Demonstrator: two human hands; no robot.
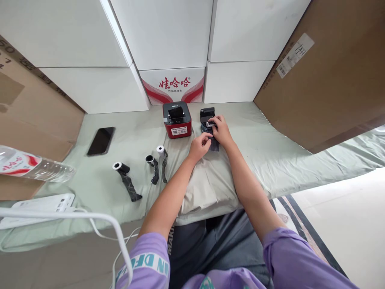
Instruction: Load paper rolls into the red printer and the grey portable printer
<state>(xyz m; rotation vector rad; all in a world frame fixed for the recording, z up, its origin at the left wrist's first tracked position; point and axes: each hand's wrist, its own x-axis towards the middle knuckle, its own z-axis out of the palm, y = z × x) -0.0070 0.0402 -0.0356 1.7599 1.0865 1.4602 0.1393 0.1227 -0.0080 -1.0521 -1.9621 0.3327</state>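
My right hand (221, 130) closes its fingers round a small paper roll (210, 124) with a white end, at the opening of a small black device (207, 114) whose lid is raised. A dark paper strip (214, 145) trails from there toward me. My left hand (199, 147) pinches at the strip's left edge, just below the roll. My fingers hide part of the device's inside. To the left of the device stands a red and black printer (177, 120) with a dark piece sticking out of its top.
Three paper rolls with dark tails, one of them the leftmost roll (121, 167), stand on the green cloth (240, 120). A phone (101, 141), a water bottle (36, 164) and a white power strip (45, 206) with a cable (90, 215) are left. White boxes (165, 36) and brown cartons (325, 80) surround the surface.
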